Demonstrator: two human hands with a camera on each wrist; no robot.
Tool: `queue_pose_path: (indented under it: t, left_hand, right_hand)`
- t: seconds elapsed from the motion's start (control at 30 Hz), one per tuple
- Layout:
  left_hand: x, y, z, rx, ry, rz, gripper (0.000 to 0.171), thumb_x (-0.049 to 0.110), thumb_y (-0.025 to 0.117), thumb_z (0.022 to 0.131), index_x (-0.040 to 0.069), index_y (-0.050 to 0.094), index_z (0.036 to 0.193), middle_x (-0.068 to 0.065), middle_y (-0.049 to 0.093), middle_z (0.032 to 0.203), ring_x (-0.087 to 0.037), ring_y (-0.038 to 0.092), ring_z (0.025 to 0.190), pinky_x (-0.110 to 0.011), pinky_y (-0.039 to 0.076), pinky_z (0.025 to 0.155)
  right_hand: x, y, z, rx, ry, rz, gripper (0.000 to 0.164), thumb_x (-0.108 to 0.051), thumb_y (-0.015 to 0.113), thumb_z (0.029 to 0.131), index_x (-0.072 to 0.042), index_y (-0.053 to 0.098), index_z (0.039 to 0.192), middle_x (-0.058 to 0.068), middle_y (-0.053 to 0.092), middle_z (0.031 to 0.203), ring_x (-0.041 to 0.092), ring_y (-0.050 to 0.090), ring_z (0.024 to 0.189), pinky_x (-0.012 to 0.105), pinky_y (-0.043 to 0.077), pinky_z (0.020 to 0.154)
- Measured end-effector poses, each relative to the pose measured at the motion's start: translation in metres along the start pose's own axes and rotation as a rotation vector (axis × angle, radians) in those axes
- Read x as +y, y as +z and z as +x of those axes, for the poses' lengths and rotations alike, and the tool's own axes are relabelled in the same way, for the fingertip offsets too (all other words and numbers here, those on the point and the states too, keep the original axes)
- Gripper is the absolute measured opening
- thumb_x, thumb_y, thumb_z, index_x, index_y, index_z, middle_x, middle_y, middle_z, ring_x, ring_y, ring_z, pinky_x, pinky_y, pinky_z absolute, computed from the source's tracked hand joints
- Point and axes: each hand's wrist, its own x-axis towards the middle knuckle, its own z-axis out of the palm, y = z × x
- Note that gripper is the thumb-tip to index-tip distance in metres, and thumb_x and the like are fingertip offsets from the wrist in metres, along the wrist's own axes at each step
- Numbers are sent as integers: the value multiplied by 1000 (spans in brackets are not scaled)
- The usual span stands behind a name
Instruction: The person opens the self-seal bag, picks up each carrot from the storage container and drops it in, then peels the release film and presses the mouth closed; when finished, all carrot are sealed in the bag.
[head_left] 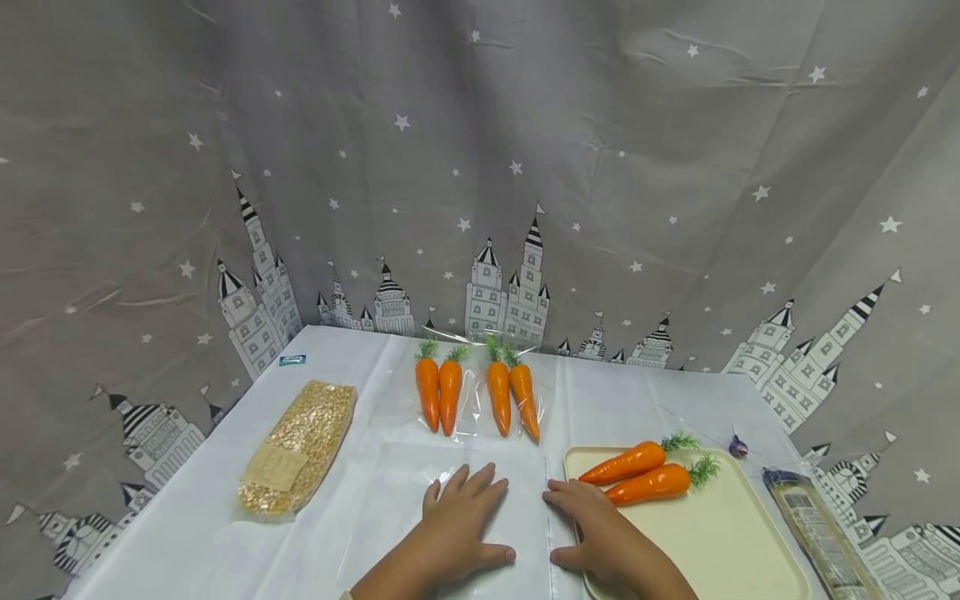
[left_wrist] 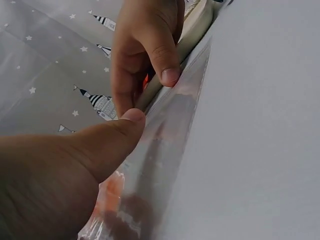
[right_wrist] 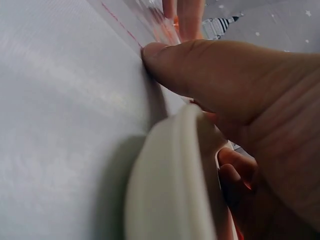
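A flat clear plastic bag (head_left: 390,500) lies on the white table in front of me. My left hand (head_left: 463,525) rests on it with fingers spread and thumb pointing right. Along the bag's right edge, my right hand (head_left: 596,529) touches down beside the cream tray (head_left: 720,550); its thumb meets the plastic edge in the right wrist view, while its other fingers reach over the tray rim (right_wrist: 187,150). Two orange carrots (head_left: 647,485) with green tops lie in the tray near that hand. Farther back, two pairs of carrots (head_left: 450,392) lie in clear plastic.
To the left lies a clear pack of yellow grains (head_left: 315,417) with a paper label (head_left: 274,467). A small teal packet (head_left: 292,360) sits at the back left. Right of the tray are a purple item (head_left: 738,447) and a long wrapped package (head_left: 817,533). A grey curtain (head_left: 480,125) hangs behind.
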Motion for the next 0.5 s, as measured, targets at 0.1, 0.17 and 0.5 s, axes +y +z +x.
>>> queue_pose_path:
  t: [0.1,0.17,0.5]
  left_hand:
    - [-1,2,2,-22,5,21,96,75,77,75,31,50,155,-2,39,168,-45,30,154,-82,20,112]
    - [-1,2,2,-43,5,36,96,77,76,75,32,49,156,0,38,169,-44,29,155,-82,19,113]
    - [-2,2,4,-63,9,69,88,77,73,78,35,53,153,2,37,169,-42,28,156,-79,19,115]
  right_hand:
    - [1,1,1,-13,6,-12,78,-45,89,80,-20,60,148,3,50,160,42,35,153,71,31,117]
    - [1,1,1,-16,5,-21,78,-45,89,80,-20,60,147,3,50,160,42,34,153,72,31,116]
    - [-1,-1,0,-11,-22,-48,78,-42,90,80,-16,60,148,4,49,161,43,34,153,70,32,117]
